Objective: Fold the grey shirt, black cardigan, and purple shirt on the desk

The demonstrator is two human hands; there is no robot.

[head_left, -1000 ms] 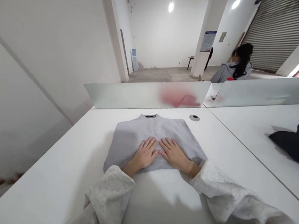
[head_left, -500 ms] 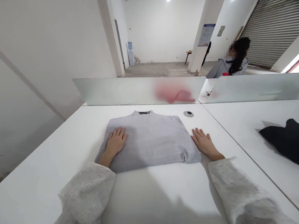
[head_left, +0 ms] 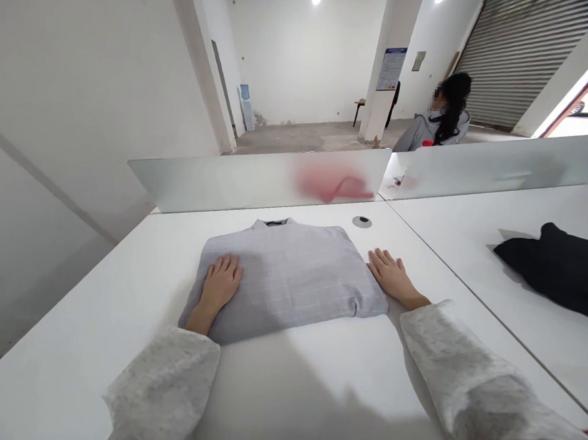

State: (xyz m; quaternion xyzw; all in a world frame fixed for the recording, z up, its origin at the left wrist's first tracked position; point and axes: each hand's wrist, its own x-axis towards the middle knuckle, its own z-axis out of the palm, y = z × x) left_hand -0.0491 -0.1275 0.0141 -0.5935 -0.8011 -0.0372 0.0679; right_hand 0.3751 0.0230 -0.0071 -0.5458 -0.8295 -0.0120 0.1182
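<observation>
A folded light grey garment [head_left: 291, 279] with faint check lines lies flat on the white desk [head_left: 121, 316], its dark collar label at the far edge. My left hand [head_left: 219, 283] lies flat and open on the garment's left edge. My right hand [head_left: 392, 276] rests flat and open on the desk, just off the garment's right edge, fingers together and stretched forward. Both arms wear pale fleece sleeves.
A frosted divider [head_left: 257, 178] runs along the desk's far edge, with a pink blur behind it. A round cable hole [head_left: 361, 221] sits near the garment. A black garment [head_left: 558, 266] lies on the adjoining desk at right. Another person [head_left: 440, 119] sits beyond the divider.
My hands slid apart from the middle of the garment to its left and right edges. Since half a second ago they have barely moved; the view shifted slightly.
</observation>
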